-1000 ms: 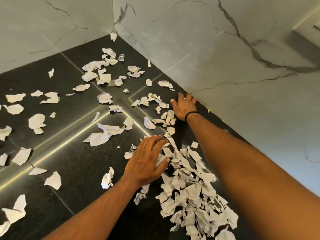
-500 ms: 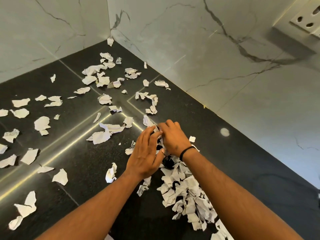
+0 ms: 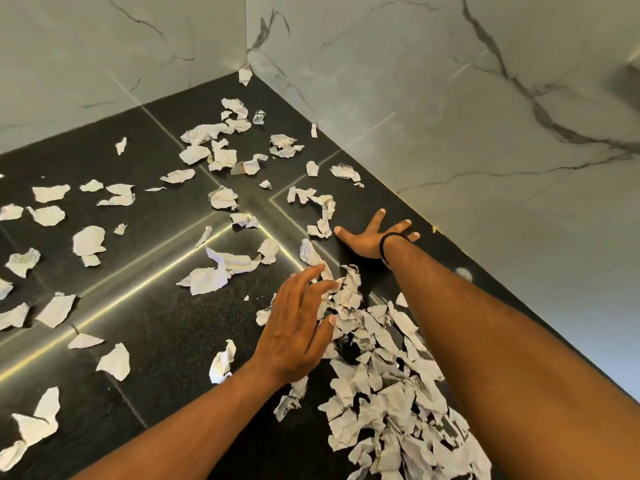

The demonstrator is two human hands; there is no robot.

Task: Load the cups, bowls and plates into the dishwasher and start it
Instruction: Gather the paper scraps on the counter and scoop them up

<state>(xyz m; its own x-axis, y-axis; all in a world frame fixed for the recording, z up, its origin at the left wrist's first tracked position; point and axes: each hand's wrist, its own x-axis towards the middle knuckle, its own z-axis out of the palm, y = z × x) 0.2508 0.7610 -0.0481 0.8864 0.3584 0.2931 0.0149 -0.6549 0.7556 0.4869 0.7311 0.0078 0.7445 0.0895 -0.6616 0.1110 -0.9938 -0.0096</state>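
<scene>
We see no cups, bowls or plates here, only torn white paper scraps [image 3: 221, 157] strewn over a dark speckled stone surface [image 3: 156, 327] (some bear faint print), heaped thickest in a pile [image 3: 391, 393] at lower right of the frame. Our left hand [image 3: 294, 334] rests at the pile's edge, fingers loosely spread, gripping nothing. Our right hand [image 3: 372, 237], wearing a black wristband [image 3: 386, 242], lies flat with fingers splayed near the marble wall [image 3: 450, 98].

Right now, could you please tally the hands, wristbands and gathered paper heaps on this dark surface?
Hands: 2, left hand and right hand
Wristbands: 1, black wristband
Heaps: 1, paper heap
Loose scraps: too many to count
Total: 4
</scene>
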